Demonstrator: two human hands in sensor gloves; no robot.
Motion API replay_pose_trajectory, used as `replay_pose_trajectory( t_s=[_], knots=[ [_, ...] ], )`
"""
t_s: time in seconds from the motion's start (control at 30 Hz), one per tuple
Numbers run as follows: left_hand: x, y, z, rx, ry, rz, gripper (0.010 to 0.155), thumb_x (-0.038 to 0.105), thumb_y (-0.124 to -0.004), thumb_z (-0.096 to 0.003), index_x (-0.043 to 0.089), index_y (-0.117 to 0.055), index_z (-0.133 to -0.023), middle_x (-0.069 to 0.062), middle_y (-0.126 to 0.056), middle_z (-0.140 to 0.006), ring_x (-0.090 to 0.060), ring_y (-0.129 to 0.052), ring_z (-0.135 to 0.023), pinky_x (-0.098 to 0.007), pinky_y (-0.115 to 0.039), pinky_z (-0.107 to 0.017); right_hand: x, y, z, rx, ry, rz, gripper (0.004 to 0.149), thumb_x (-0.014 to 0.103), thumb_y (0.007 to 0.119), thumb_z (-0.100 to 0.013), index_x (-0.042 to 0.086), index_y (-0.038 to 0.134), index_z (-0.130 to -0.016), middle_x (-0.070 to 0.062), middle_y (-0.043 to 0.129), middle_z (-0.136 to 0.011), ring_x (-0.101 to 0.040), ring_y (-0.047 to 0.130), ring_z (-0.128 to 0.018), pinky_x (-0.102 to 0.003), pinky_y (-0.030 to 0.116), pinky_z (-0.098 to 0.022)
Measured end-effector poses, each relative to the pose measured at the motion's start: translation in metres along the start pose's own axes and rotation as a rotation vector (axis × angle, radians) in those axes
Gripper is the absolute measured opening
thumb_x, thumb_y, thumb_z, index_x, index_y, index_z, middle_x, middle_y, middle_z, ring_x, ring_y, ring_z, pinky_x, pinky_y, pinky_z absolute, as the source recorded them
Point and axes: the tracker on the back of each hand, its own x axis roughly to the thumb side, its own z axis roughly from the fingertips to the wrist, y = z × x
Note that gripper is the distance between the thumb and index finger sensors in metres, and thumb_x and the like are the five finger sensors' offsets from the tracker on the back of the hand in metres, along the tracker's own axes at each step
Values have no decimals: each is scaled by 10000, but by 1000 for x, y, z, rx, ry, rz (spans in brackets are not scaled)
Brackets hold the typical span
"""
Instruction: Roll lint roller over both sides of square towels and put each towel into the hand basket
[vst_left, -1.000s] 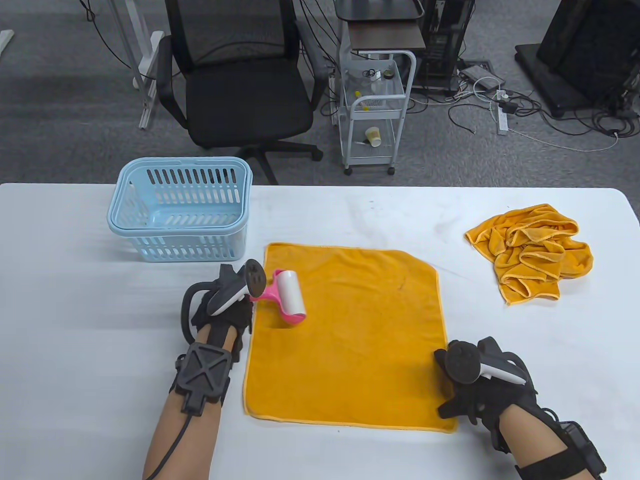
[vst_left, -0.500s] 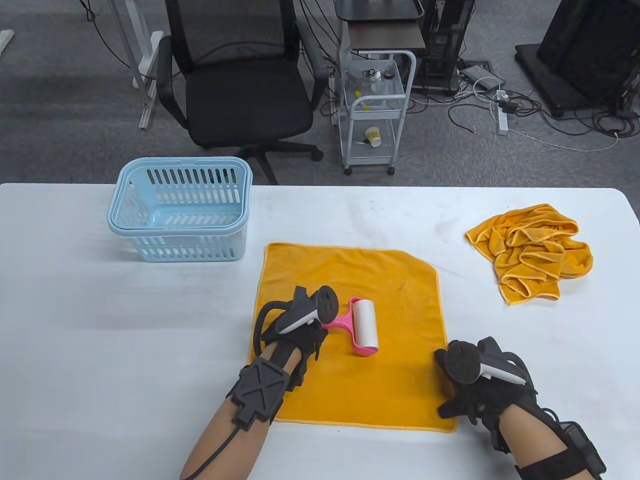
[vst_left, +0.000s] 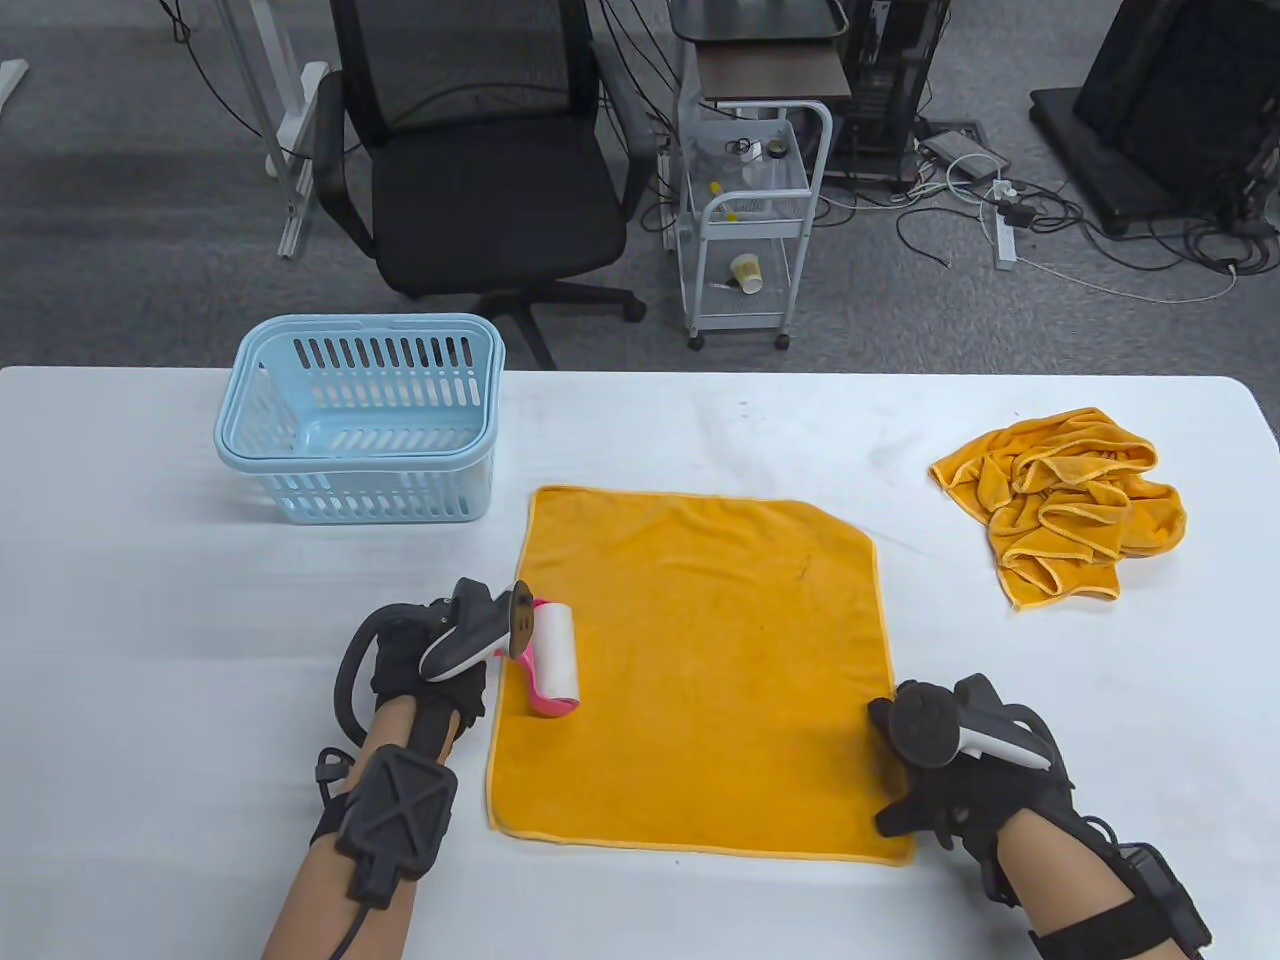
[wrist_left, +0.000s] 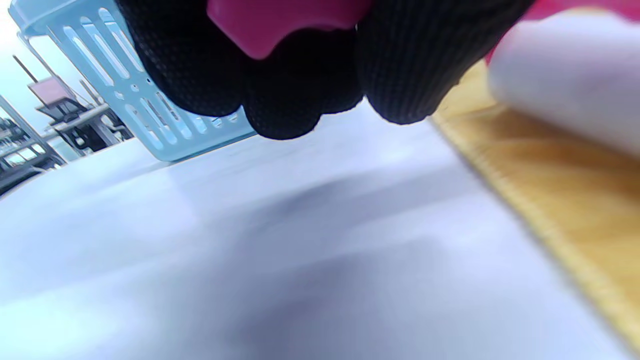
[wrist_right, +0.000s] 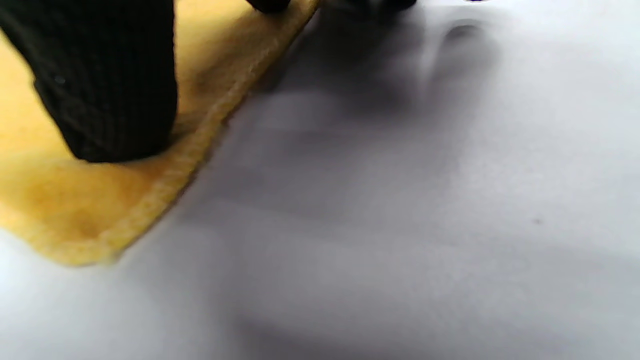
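Observation:
An orange square towel (vst_left: 700, 670) lies flat on the white table. My left hand (vst_left: 440, 660) grips the pink handle of a lint roller (vst_left: 553, 658), whose white roll rests on the towel's left edge. In the left wrist view my fingers (wrist_left: 280, 75) curl round the pink handle (wrist_left: 280, 20), with the white roll (wrist_left: 570, 75) blurred at the right. My right hand (vst_left: 940, 790) presses the towel's near right corner flat; one fingertip (wrist_right: 110, 85) sits on the towel (wrist_right: 90, 200). A light blue hand basket (vst_left: 360, 420) stands at the back left.
A crumpled orange towel (vst_left: 1065, 505) lies at the table's right. Beyond the far table edge stand a black office chair (vst_left: 470, 170) and a small white cart (vst_left: 750, 220). The basket (wrist_left: 125, 85) shows in the left wrist view too.
The left hand rolled the lint roller rightward to mid-towel, then drew it back left to the towel's left edge, nearer me than at first. The right hand stayed put.

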Motion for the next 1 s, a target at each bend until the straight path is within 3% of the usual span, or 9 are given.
replay_pose_trajectory(
  t_s=[0.2, 0.37, 0.5, 0.67, 0.73, 1.0],
  knots=[
    [58, 13, 24, 2, -277, 304, 438, 379, -859, -494, 353, -689, -897, 23, -808, -933, -255, -961, -738, -478, -847, -570, 0, 0, 0, 0, -2, 0, 1081, 578, 915, -416, 129, 247, -1137, -268, 165, -1143, -570, 229, -1033, -757, 406, -671],
    [121, 7, 38, -24, -431, 250, 449, 391, -858, -493, 344, -681, -902, 29, -811, -924, -245, -968, -728, -460, -862, -562, 0, 0, 0, 0, -2, 0, 1080, 577, 916, -416, 130, 247, -1137, -268, 165, -1142, -571, 229, -1032, -756, 407, -671],
    [138, -7, 41, -44, -453, 151, 452, 390, -857, -489, 343, -681, -902, 30, -807, -930, -251, -964, -734, -464, -857, -565, 0, 0, 0, 0, -2, 0, 1080, 579, 914, -416, 131, 247, -1137, -266, 164, -1143, -569, 229, -1033, -757, 406, -671],
    [111, -12, 36, -53, -364, 15, 417, 375, -854, -494, 361, -692, -878, 33, -812, -939, -262, -969, -761, -489, -850, -569, 0, 0, 0, 0, -2, 0, 1079, 579, 914, -416, 131, 247, -1137, -266, 163, -1143, -570, 227, -1033, -756, 407, -671],
    [86, -14, 33, -36, -293, -65, 405, 372, -853, -492, 374, -697, -866, 42, -815, -944, -253, -977, -769, -490, -856, -572, 0, 0, 0, 0, -2, -1, 1079, 579, 914, -417, 131, 246, -1137, -267, 163, -1143, -569, 228, -1033, -757, 405, -672],
    [-2, -30, 29, -84, -78, -126, 388, 351, -855, -498, 379, -706, -855, 42, -810, -962, -262, -973, -800, -508, -841, -594, 0, 0, 0, -1, 1, -4, 1079, 579, 914, -416, 134, 246, -1137, -263, 161, -1143, -566, 223, -1034, -757, 406, -671]
  ],
)
